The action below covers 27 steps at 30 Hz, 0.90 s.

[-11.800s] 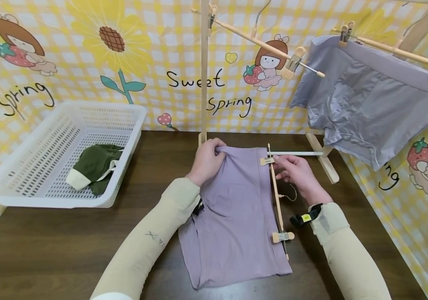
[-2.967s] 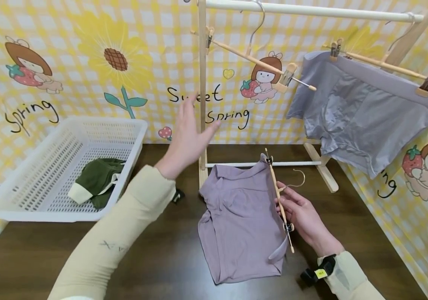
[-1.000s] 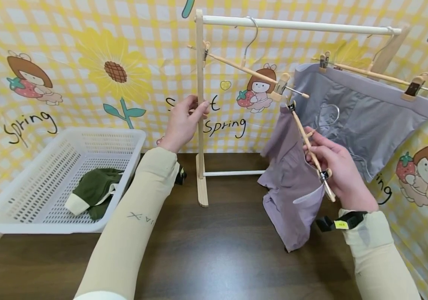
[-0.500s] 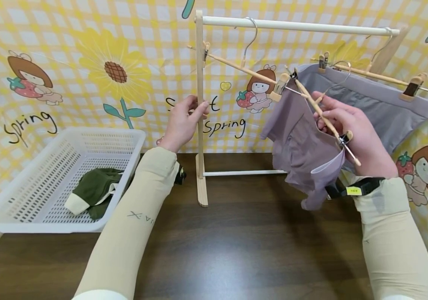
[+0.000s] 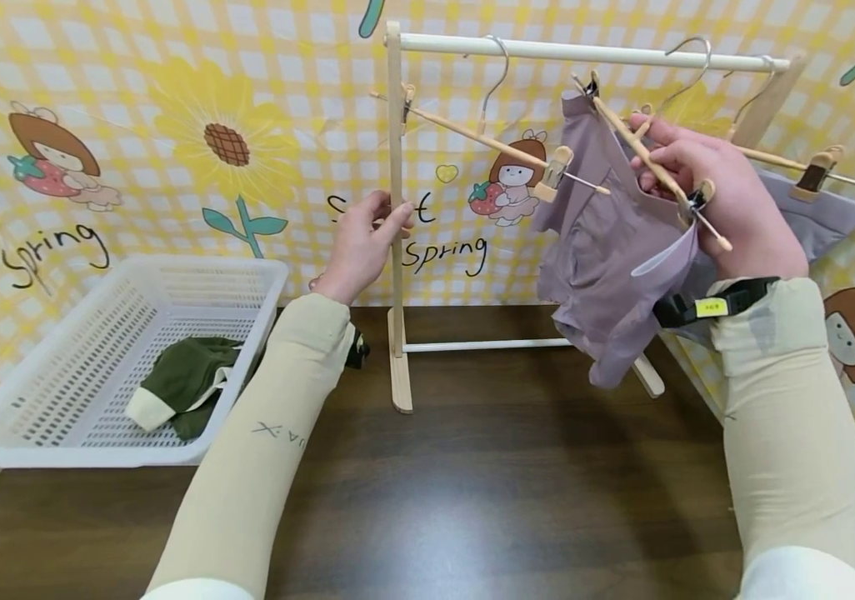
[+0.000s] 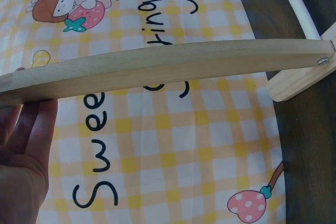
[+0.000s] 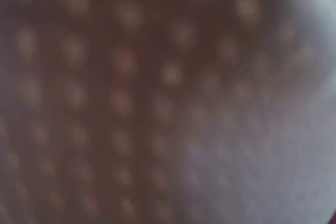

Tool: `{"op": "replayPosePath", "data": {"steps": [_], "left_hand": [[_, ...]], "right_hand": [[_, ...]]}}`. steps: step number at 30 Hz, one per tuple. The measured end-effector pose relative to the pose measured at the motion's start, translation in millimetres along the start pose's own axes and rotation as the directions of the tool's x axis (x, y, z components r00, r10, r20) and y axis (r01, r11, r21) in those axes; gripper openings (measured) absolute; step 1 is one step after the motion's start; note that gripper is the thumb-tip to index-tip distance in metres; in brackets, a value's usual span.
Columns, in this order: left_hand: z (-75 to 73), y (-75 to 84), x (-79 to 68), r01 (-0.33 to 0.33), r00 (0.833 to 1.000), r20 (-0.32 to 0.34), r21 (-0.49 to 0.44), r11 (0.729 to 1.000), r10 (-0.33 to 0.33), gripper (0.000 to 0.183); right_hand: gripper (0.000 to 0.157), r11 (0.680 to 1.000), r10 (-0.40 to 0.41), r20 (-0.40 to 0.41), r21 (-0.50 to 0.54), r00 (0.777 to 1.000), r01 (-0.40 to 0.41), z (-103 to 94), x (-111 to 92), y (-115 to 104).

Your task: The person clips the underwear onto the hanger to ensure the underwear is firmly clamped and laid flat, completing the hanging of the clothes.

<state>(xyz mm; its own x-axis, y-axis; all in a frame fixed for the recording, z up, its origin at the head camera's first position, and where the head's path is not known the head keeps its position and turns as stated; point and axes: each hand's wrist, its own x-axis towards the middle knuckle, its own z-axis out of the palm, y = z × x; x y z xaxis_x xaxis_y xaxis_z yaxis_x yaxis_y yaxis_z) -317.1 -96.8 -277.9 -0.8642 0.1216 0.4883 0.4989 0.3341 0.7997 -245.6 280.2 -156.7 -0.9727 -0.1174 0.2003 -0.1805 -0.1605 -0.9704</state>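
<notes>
My right hand (image 5: 735, 196) holds a wooden clip hanger (image 5: 613, 119) near its middle. Mauve boxer shorts (image 5: 600, 242) hang from its two clips, clear of the table, with a flap of the waistband folded out. The hanger's metal hook (image 5: 707, 62) is up at the white rail (image 5: 592, 52) of a small garment rack. My left hand (image 5: 362, 246) grips the rack's left wooden post (image 5: 396, 150); in the left wrist view its fingers (image 6: 39, 129) reach behind the post (image 6: 157, 66). Only blurred, dotted cloth (image 7: 121, 103) fills the right wrist view.
A bare clip hanger (image 5: 465, 129) hangs on the rail's left part. Grey boxer shorts (image 5: 821, 212) hang at the right, partly behind my right hand. A white basket (image 5: 97, 457) with a dark green garment (image 5: 191, 375) stands left on the brown table (image 5: 427, 500).
The mauve boxer shorts, earlier flat on the table while being clipped, have risen with the hanger in my right hand to the rail. My left hand went from the cloth to the post.
</notes>
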Motion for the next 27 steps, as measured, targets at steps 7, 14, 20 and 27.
{"op": "replayPosePath", "data": {"steps": [7, 14, 20, 27], "left_hand": [[-2.1, 0.6, 0.7, 0.000, 1.000, 0.020, 0.015, 1.000, 0.000, 0.033], [-2.1, -1.2, 0.0, 0.011, 1.000, 0.013, 0.018, 1.000, -0.011, 0.035], [-1.8, -0.5, -2.3, 0.018, 1.000, 0.019, 0.011, 1.000, -0.018, 0.032], [-0.9, 1.5, -0.3, -0.004, 1.000, 0.003, -0.002, 1.000, 0.004, 0.035]], "right_hand": [[0.036, 1.000, 0.015, 0.020, 0.006, 1.000, -0.016, 3.2, 18.9, -4.4], [0.033, 0.999, 0.028, 0.020, 0.020, 0.999, -0.029, 10.3, 34.4, -0.7], [0.035, 0.998, 0.065, 0.055, 0.011, 0.996, -0.066, 7.7, 37.4, 11.2], [0.043, 0.997, 0.071, 0.064, 0.013, 0.995, -0.072, 2.1, 38.4, 16.8]]}}
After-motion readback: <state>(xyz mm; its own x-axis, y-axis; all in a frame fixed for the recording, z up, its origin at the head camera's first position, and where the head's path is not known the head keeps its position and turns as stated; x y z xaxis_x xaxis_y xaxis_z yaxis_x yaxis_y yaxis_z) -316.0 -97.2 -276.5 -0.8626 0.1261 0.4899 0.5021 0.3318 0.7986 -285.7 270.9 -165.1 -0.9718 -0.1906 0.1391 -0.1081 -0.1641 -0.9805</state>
